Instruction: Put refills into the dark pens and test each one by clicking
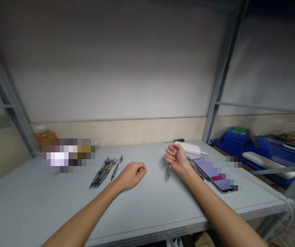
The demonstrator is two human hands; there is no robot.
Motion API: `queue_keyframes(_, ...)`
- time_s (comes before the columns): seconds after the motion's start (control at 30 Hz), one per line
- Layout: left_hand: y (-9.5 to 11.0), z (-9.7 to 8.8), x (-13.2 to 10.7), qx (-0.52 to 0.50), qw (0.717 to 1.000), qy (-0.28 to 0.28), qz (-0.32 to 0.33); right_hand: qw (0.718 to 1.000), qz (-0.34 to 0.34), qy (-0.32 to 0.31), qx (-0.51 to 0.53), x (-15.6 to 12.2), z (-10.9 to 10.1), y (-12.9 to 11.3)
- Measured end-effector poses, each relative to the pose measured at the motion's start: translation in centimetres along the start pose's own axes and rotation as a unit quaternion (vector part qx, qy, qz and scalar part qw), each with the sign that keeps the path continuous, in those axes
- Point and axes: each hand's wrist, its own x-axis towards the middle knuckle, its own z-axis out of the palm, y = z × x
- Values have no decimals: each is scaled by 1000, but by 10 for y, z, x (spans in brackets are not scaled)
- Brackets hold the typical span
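My right hand (176, 158) is closed in a fist around a dark pen (169, 168), held upright with its tip on the grey table (147, 202). My left hand (133, 174) rests on the table as a loose fist, fingers curled; whether anything is in it is hidden. A row of several dark pens (104, 172) lies just left of my left hand, with one more pen (117, 167) slightly apart from the rest.
A phone with a lit screen (212, 173) lies right of my right hand. A white tube-like object (189, 147) and a dark tool (178, 140) lie behind it. Blue bins (255, 147) stand at the right, metal shelf posts (220, 75) rise beside the table.
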Motion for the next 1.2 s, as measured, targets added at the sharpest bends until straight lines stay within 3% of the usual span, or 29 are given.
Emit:
queue_keyframes(0.17,-1,0,0,2,1000,-2,0,999,26,-13,-16,0,3,2)
queue_keyframes(0.5,-1,0,0,1,1000,-6,-4,997,28,53,-48,4,2,4)
queue_keyframes(0.6,-1,0,0,8,1000,-5,-5,991,30,82,-99,5,3,10)
queue_keyframes(0.67,-1,0,0,12,1000,-6,-4,975,9,117,-189,7,3,14)
queue_keyframes(0.73,-1,0,1,15,1000,-8,-2,922,-30,158,-353,7,1,17)
queue_keyframes(0.77,-1,0,0,15,1000,-9,-1,871,-52,173,-457,7,0,18)
queue_keyframes(0.83,-1,0,0,14,1000,-10,1,725,-86,186,-658,5,-4,17)
queue_keyframes(0.9,0,-1,0,12,1000,-10,2,571,-84,199,-792,2,-9,12)
queue_keyframes(0.97,1,-1,0,12,1000,-12,2,467,-20,223,-855,-2,-14,6)
queue_keyframes(1.03,2,-2,-1,14,1000,-14,1,415,36,235,-878,-4,-20,-2)
queue_keyframes(1.2,1,-2,-1,23,1000,-11,5,323,41,248,-912,-7,-29,-14)
